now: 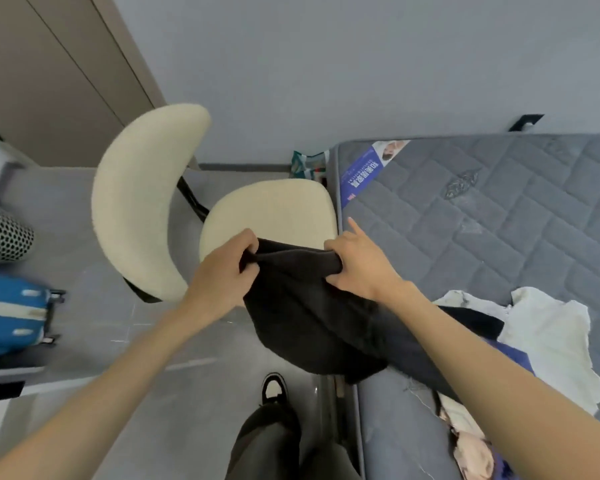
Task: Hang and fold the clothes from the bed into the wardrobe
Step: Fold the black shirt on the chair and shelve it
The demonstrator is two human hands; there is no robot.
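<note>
the left hand and the right hand hold the black garment by its upper edge, stretched between them. the left fingers are curled round the left end of this edge. the right fingers clench the right end, with the index finger extended toward the bed. the garment is held above the front of the cream chair seat. it hangs down from both hands, and its lower part trails onto the near edge of the bed, under the right forearm.

the bed is a bare grey quilted mattress. a blue and white label lies at its corner next to the chair. the label carries white characters, too small to read.

a white garment lies crumpled on the bed to the right of the right forearm, partly over dark and blue clothing. further clothing lies at the bed edge at lower right.

a blue suitcase lies on the floor at the left, closed; its contents are not visible. a patterned bag stands against the wall between the chair and the bed; its contents cannot be determined.
</note>
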